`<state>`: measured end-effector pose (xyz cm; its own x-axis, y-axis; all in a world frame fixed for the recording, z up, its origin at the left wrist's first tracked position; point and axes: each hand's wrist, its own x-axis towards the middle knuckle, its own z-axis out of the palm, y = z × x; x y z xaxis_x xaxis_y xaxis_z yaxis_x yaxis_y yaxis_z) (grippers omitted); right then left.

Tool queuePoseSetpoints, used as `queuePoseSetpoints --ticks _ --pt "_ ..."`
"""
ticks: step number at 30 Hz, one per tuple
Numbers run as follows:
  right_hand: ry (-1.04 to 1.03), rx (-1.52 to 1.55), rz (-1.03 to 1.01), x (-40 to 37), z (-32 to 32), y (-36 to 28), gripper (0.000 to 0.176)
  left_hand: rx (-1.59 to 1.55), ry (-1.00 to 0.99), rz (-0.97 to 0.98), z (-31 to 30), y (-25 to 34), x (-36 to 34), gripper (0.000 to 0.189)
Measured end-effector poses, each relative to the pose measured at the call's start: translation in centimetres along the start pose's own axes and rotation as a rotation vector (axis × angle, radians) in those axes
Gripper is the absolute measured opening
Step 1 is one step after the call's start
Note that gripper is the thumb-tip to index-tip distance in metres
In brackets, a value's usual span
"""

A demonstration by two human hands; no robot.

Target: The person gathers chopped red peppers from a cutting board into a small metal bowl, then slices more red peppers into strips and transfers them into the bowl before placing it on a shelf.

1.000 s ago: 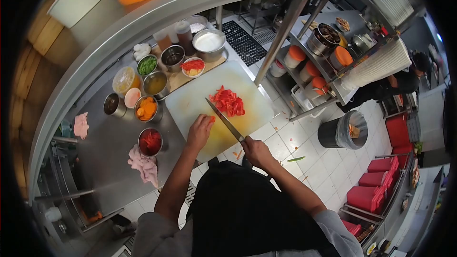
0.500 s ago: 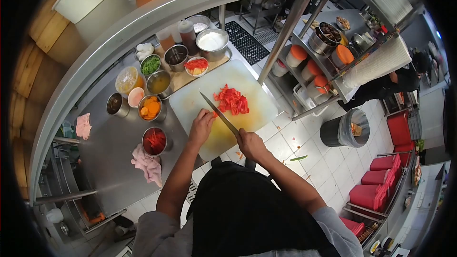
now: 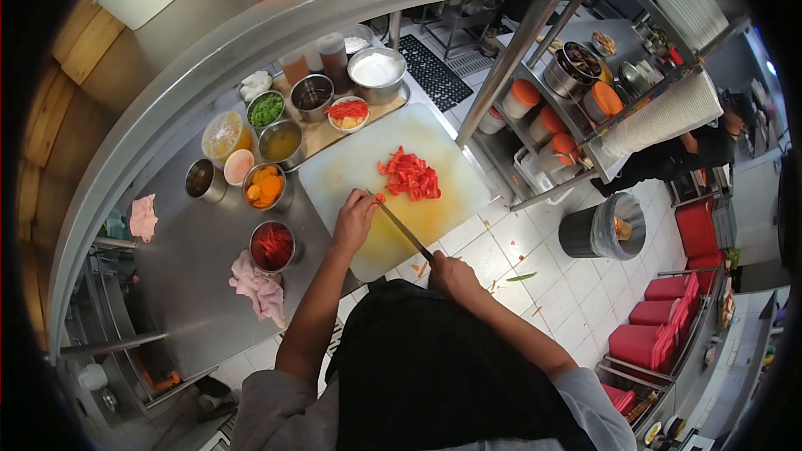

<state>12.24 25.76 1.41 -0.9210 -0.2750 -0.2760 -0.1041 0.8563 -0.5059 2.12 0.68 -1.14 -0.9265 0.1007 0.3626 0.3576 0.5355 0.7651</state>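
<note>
My right hand (image 3: pixel 456 278) is wrapped round the handle of a long kitchen knife (image 3: pixel 404 230), whose blade slants up-left over the cutting board (image 3: pixel 334 169). My left hand (image 3: pixel 357 220) is closed on the board, fingertips pressed together at a small piece of red pepper (image 3: pixel 380 197). The knife's tip lies close beside those fingertips. Farther up the board is a loose pile of chopped red pepper (image 3: pixel 411 175). A metal bowl of red strips (image 3: pixel 272 247) stands left of my left hand, with a bowl of orange pieces (image 3: pixel 265 187) behind it.
Along the board's far left stand sauce pots, a bowl of chopped greens (image 3: pixel 266 109) and a pot of white powder (image 3: pixel 376 69). A pink cloth (image 3: pixel 258 287) lies on the steel counter (image 3: pixel 188 284). On the right are a lined bin (image 3: pixel 603 227) and a person in dark clothes (image 3: pixel 681 150).
My right hand has drawn the knife back towards me and slightly right, so its tip now sits beside my left fingertips. My left hand has barely moved. The chopped pile looks the same.
</note>
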Motion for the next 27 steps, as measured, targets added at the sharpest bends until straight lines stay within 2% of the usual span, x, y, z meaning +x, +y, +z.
queuePoseSetpoints --ticks 4,7,9,11,13,14,15,17,21,23,25,26,27 --pt "-0.008 0.03 0.004 -0.3 -1.3 0.1 0.024 0.058 0.007 0.028 0.6 -1.0 -0.1 0.01" --pt "0.007 0.159 -0.109 0.0 -4.0 0.3 0.024 0.11 0.029 -0.037 0.7 -1.1 0.2 0.016" --pt "0.06 0.188 -0.023 0.0 -6.0 0.6 0.023 -0.021 0.061 -0.188 1.2 -0.3 0.6 0.025" --pt "0.132 0.113 0.013 0.7 -7.5 1.6 0.022 -0.022 0.023 -0.199 1.4 -0.2 0.9 0.033" --pt "0.285 0.032 -0.044 2.3 -8.2 3.4 0.023 0.082 0.123 -0.079 0.5 1.4 0.9 0.035" --pt "0.331 -0.023 -0.067 3.5 -8.5 4.4 0.023 0.223 0.217 -0.049 -0.5 2.5 0.4 0.036" --pt "0.375 -0.073 -0.088 4.6 -8.4 5.3 0.024 0.236 0.225 -0.06 -1.8 3.3 -0.5 0.036" --pt "0.339 -0.102 -0.088 6.3 -8.3 6.5 0.026 0.425 0.409 -0.088 -5.2 3.4 -2.2 0.039" --pt "0.337 -0.053 -0.042 8.6 -8.7 7.9 0.032 0.804 0.574 -0.289 -11.3 2.0 -7.5 0.048" --pt "0.349 -0.052 -0.008 10.8 -8.0 9.1 0.034 0.891 0.52 -0.592 -12.6 2.1 -9.8 0.051" --pt "0.341 -0.095 -0.059 15.4 -4.4 12.4 0.031 0.65 0.519 -0.637 -12.9 -0.8 -12.7 0.053" --pt "0.368 -0.167 -0.083 15.7 -4.4 11.4 0.025 0.697 0.515 -0.447 -12.0 -1.1 -13.5 0.048" --pt "0.468 -0.115 -0.232 16.3 -3.6 11.7 0.023 0.736 0.517 -0.258 -11.3 -1.0 -14.2 0.042"
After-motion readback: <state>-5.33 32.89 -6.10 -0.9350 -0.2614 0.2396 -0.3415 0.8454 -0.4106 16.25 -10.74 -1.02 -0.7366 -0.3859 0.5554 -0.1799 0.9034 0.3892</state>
